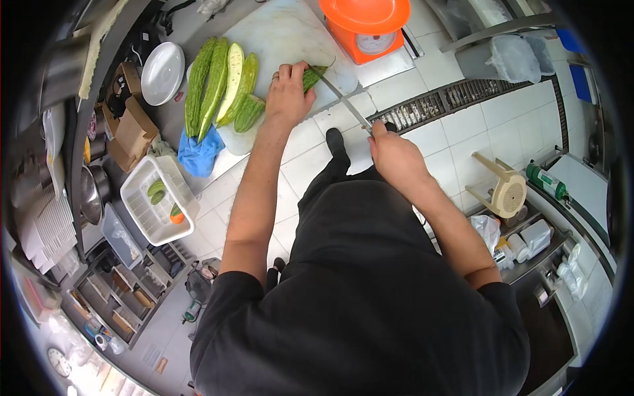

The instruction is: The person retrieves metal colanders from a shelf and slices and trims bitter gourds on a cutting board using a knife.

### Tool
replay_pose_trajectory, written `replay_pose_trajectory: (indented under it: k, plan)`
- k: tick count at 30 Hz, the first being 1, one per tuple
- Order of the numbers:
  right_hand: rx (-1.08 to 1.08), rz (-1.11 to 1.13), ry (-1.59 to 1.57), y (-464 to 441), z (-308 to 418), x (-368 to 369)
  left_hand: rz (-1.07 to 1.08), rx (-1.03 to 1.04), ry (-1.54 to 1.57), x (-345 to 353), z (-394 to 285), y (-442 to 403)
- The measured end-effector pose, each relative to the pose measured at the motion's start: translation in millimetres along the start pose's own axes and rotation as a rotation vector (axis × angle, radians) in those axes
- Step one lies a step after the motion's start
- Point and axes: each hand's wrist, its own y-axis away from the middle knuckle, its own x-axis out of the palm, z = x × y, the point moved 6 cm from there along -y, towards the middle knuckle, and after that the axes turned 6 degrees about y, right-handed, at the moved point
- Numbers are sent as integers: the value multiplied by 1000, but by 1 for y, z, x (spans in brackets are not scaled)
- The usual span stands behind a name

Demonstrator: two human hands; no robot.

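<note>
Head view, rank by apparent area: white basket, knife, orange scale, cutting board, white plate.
Largest to smallest:
1. cutting board
2. white basket and orange scale: too alike to rank
3. white plate
4. knife: long but thin

Commercial-looking kitchen: knife [343, 99], cutting board [285, 33], orange scale [364, 30], metal bowls [91, 195], long grated drain [413, 110] in tiled floor [485, 125].
</note>
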Motion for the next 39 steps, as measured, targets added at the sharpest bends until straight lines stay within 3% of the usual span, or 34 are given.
replay_pose_trajectory:
  k: [6, 12, 18, 21, 26, 29, 31, 33, 35, 37, 39]
  plan:
    - [-20, 21, -53, -55, -8, 57, -15, 30, 26, 2, 2, 0]
    - [-86, -51, -23, -50, -13, 30, -89, -218, -103, -11, 17, 0]
    - [-54, -168, -134, 12, -40, -7, -187, 27, -269, -16, -21, -11]
    - [-47, -208, -197, 41, -80, 6, 11, 58, -324, 8, -20, -29]
    - [82, -252, -246, 95, -158, 45, -201, 163, -203, -9, -41, -12]
    - [280, -195, -307, 131, -205, 85, -39, 146, 72, 6, -78, 27]
    - [406, -168, -324, 148, -235, 118, 331, -16, 308, 67, -82, 44]
    - [538, -160, -408, 161, -261, 145, 677, -362, 663, 146, -90, 51]
    - [665, -172, -458, 173, -282, 166, 844, -510, 778, 190, -145, 32]
    - [694, -258, -517, 181, -301, 188, 851, -352, 789, 241, -208, -19]
    - [746, -305, -521, 188, -316, 200, 799, -166, 785, 264, -313, -93]
